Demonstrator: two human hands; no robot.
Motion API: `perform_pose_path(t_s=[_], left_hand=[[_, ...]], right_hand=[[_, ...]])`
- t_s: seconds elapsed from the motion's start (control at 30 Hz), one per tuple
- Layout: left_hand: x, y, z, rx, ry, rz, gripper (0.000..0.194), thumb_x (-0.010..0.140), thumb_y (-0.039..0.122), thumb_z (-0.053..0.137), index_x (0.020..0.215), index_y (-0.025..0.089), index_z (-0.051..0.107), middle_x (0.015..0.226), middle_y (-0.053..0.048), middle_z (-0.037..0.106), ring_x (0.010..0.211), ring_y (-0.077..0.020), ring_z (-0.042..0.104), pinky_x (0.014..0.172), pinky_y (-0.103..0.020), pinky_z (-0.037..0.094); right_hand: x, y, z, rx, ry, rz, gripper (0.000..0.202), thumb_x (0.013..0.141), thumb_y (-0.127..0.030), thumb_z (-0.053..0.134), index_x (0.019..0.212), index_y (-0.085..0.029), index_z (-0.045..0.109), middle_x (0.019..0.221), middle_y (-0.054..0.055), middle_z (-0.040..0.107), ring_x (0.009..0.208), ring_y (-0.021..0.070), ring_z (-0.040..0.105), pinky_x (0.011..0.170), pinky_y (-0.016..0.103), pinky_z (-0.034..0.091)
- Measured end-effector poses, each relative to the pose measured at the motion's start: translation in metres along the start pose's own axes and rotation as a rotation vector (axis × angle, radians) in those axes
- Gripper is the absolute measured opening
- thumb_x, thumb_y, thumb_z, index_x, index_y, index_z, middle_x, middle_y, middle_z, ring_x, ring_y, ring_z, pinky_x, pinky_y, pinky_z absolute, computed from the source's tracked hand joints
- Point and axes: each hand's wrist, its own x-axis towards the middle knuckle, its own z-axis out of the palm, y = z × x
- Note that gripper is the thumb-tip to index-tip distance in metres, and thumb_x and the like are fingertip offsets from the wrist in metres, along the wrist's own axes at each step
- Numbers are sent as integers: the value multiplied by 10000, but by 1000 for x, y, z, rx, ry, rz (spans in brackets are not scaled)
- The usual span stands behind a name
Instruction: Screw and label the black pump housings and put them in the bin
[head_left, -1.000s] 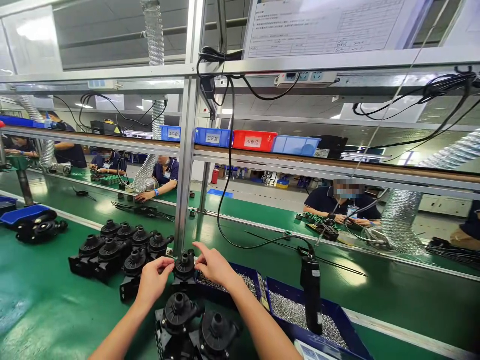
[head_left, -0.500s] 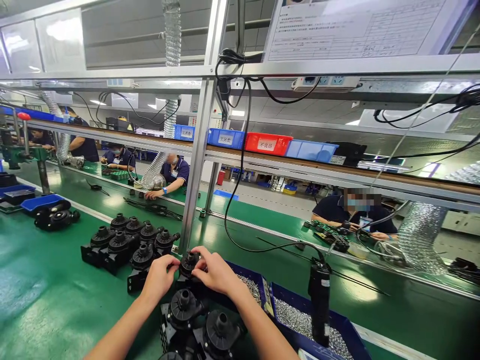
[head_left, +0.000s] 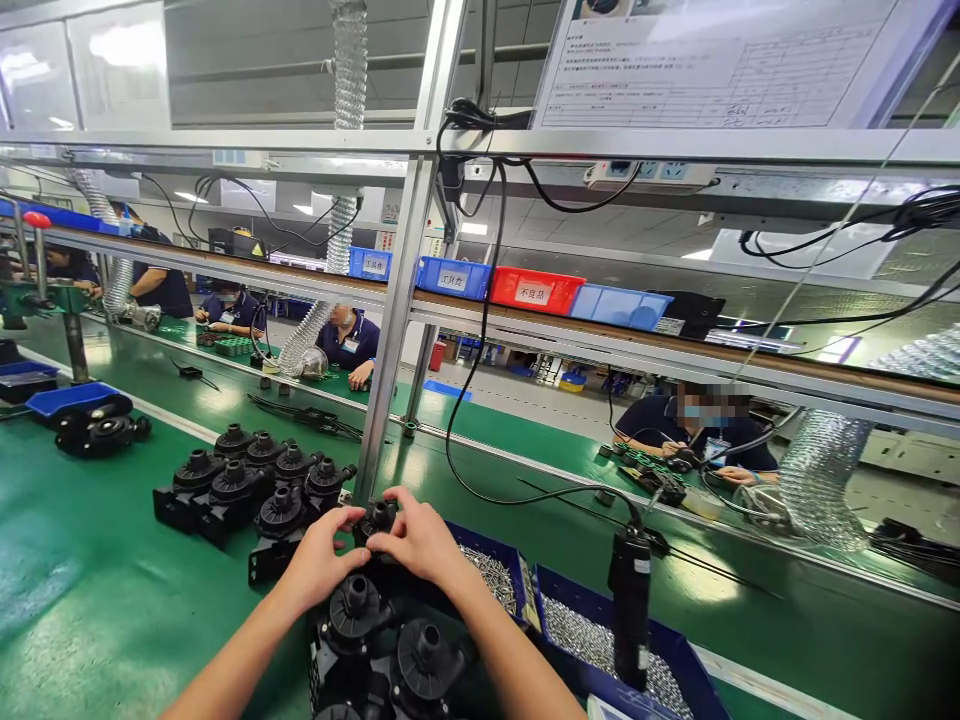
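Both hands are around one black round pump housing beside the foot of the metal post. My left hand curves round its left side, thumb and fingers on it. On its right side, my right hand grips it between thumb and fingers. Nearer to me, more black housings stand in a cluster between my forearms. To the left, several similar housings stand in rows on the green table.
Blue bins of metal screws stand right of my right forearm. A black electric screwdriver hangs on a cable over them. The metal post rises behind my hands. People work across the table.
My left hand has closed in on the housing, its thumb now nearer my right thumb. The view has shifted slightly. A person's hand across the table has drawn back.
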Motion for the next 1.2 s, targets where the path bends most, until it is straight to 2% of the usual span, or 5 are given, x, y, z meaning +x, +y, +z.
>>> perform_pose_path(t_s=[0.17, 0.33, 0.5, 0.6, 1.2], left_hand=[[2, -8, -2, 23, 2, 72, 622, 691, 292, 740, 1312, 279, 727, 1391, -82, 680, 1239, -317, 658, 950, -425, 612], [11, -19, -12, 75, 100, 124, 511, 862, 359, 614, 1357, 254, 681, 1444, -111, 625, 1294, -327, 634, 1059, -507, 579], [16, -23, -6, 159, 6, 178, 824, 755, 326, 793, 1541, 262, 553, 1604, -114, 524, 1513, -348, 467, 1280, -552, 390], [17, -28, -6, 194, -69, 152, 885, 764, 176, 643, 1628, 211, 453, 1674, -113, 458, 1569, -303, 408, 1345, -549, 253], [19, -58, -3, 9, -185, 143, 858, 737, 153, 506, 1595, 185, 529, 1660, -30, 485, 1594, -251, 360, 1356, -474, 120]], right_hand=[[-6, 34, -37, -202, -55, 180, 88, 1008, -251, 710, 1063, -186, 732, 912, 54, 783, 899, 227, 735, 763, 292, 473], [-9, 69, -40, -312, -329, 334, 285, 792, -238, 963, 983, -156, 769, 1022, 68, 784, 935, 255, 746, 874, 403, 592], [0, 78, -29, -281, -448, 323, 253, 851, -266, 946, 1002, -155, 775, 1012, 48, 793, 947, 244, 764, 899, 415, 622], [1, 77, -31, -261, -485, 293, 164, 940, -261, 873, 967, -141, 766, 982, 39, 790, 948, 228, 767, 907, 406, 628], [-5, 51, -47, -45, -192, 147, 132, 975, -222, 758, 856, -172, 784, 723, 12, 749, 690, 183, 729, 717, 280, 570]])
